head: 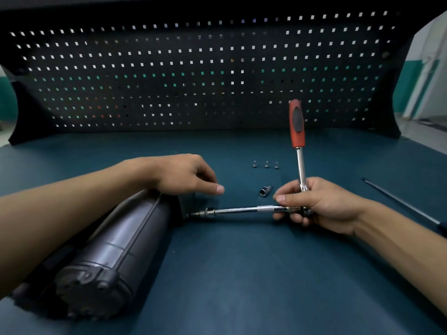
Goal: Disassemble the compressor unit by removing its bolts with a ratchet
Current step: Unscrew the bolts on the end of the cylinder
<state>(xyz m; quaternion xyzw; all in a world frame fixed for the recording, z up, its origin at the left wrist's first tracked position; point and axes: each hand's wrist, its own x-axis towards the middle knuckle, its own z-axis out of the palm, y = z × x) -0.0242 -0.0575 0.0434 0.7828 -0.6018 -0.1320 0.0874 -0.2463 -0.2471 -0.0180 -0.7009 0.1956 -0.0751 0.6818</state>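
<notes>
Mid-task, partly done. Three bolts [266, 164] already stand out on the surface [242, 274], in a short row beyond the hands, well apart from the compressor [116, 238]. How many bolts remain cannot be told; the far end face is hidden.

The compressor lies on its side at the left, long axis running away from the camera, near end cap toward the viewer. The left hand [183, 174] rests on its far end, fingers loosely bent, thumb out, gripping nothing that shows; likely steadying it.

The right hand [321, 204] holds the ratchet [300, 163] at its head, fingers curled round the head and the knurled end of the extension [242, 210]. The red handle points up and away. The extension runs left, low over the surface, its tip at the compressor's far end, so probably another bolt is being worked.

A spare socket [264, 191] lies loose between the hands. A dark rod [399, 201] lies at the right.

No containers in view; bolts and socket sit bare on the surface. A pegboard [169, 68] stands behind, with nothing hung on it.
</notes>
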